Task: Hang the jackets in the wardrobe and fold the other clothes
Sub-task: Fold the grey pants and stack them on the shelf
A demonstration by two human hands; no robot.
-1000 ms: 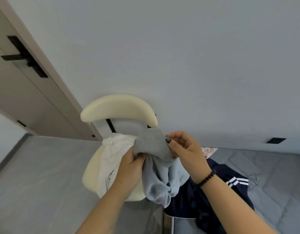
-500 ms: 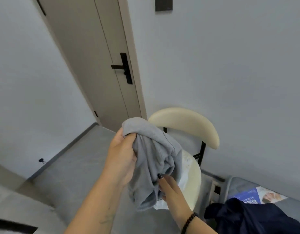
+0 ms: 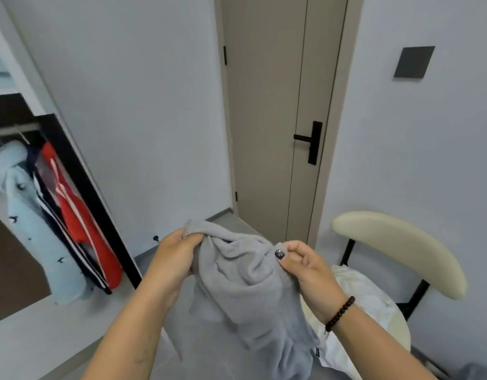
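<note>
Two hands are in view, the left hand [image 3: 174, 253] and the right hand [image 3: 305, 266], both pinching one grey garment [image 3: 247, 292]. Three garments hang in the wardrobe [image 3: 80, 171] at the left edge: a pale blue one [image 3: 25, 215], a navy one [image 3: 49, 204] (mostly hidden) and a red one [image 3: 80, 215]. One cream chair [image 3: 395, 248] carries one white garment [image 3: 360, 294]. One door [image 3: 272, 105].

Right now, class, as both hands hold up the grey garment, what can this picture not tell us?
Head view only:
- Grey garment: bunched between left hand and right hand; type unclear, hem cut off below.
- White cloth on chair: partly hidden by right arm.
- Wardrobe: cut off at left; hangers blurred.
</note>
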